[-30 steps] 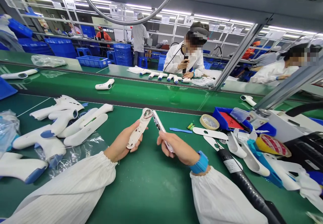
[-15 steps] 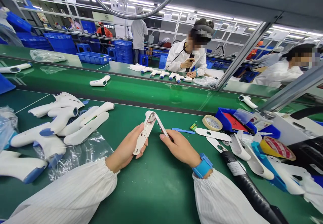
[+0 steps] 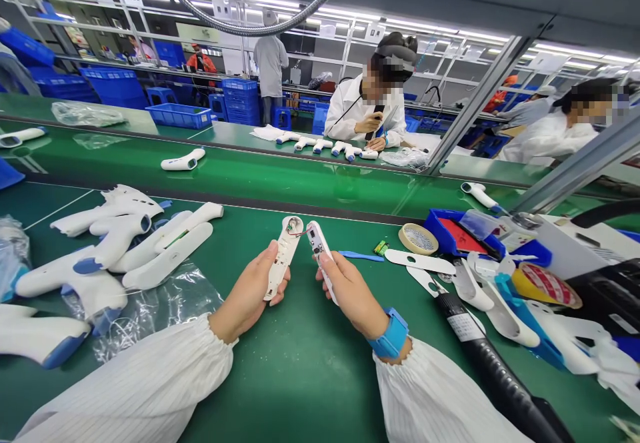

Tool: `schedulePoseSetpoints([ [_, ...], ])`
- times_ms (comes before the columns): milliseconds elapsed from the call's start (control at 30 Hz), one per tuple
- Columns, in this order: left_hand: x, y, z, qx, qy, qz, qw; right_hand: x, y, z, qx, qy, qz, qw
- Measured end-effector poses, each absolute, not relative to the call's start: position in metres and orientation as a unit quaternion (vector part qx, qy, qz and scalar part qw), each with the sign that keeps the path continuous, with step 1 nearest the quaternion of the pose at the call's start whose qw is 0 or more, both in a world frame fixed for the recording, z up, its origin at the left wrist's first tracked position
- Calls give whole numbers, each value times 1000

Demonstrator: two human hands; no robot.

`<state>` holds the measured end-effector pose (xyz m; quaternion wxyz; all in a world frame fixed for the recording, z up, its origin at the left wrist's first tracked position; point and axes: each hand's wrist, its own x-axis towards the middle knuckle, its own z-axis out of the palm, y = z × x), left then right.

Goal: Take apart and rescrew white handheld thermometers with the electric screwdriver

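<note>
My left hand is closed round a white shell half of a thermometer, its open inside facing me. My right hand grips the other white half, which shows a circuit board. Thin red wires join the two halves near their tops. Both pieces are held a little apart above the green bench mat. A blue strap sits on my right wrist.
A heap of white and blue thermometer bodies lies on plastic bags at the left. Right of my hands are a tape roll, white shell parts, a blue tray and a black electric screwdriver. Across the conveyor sit other workers.
The two halves, touching at their tops half a second ago, have been swung apart and now stand side by side. The thermometer on the conveyor has drifted left.
</note>
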<state>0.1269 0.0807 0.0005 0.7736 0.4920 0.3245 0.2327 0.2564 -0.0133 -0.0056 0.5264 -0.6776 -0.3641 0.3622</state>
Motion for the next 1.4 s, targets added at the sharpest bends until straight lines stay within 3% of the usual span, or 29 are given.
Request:
schedulePoseSetpoints([
  [167,128,81,0,477,314,224,789,253,-11,-1,-621,-324,419,578],
  [400,128,87,-14,399,291,208,845,225,-25,12,-539,-553,295,562],
  [633,123,84,-10,345,175,88,918,233,-17,6,-625,-433,206,616],
  [800,123,80,-9,351,164,22,922,230,-15,0,-635,-473,162,589],
  [1100,126,71,-6,322,211,45,922,223,-17,-3,-653,-498,86,564],
  [1400,132,63,-16,358,279,158,877,223,-14,-10,-679,-478,122,543],
])
